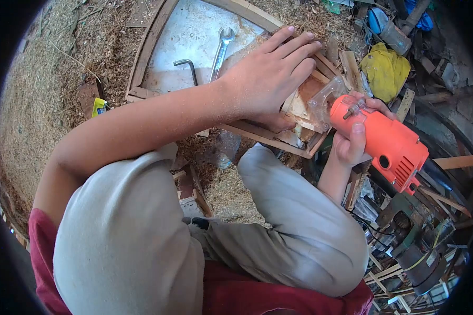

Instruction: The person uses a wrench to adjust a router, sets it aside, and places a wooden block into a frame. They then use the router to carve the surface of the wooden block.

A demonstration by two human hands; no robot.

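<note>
My left hand (pixel 270 79) presses flat on a wooden frame (pixel 147 47), fingers spread near its right corner. My right hand (pixel 352 139) grips an orange electric trimmer router (pixel 386 144). The router's clear plastic base (pixel 325 97) rests against the frame's corner piece, just right of my left hand. My knees in grey trousers fill the lower part of the view.
A spanner (pixel 222 50) and a hex key (pixel 188 68) lie on the pale board inside the frame. Sawdust covers the ground at left. A yellow cloth (pixel 384 71), wood offcuts and machine parts (pixel 415 247) crowd the right side.
</note>
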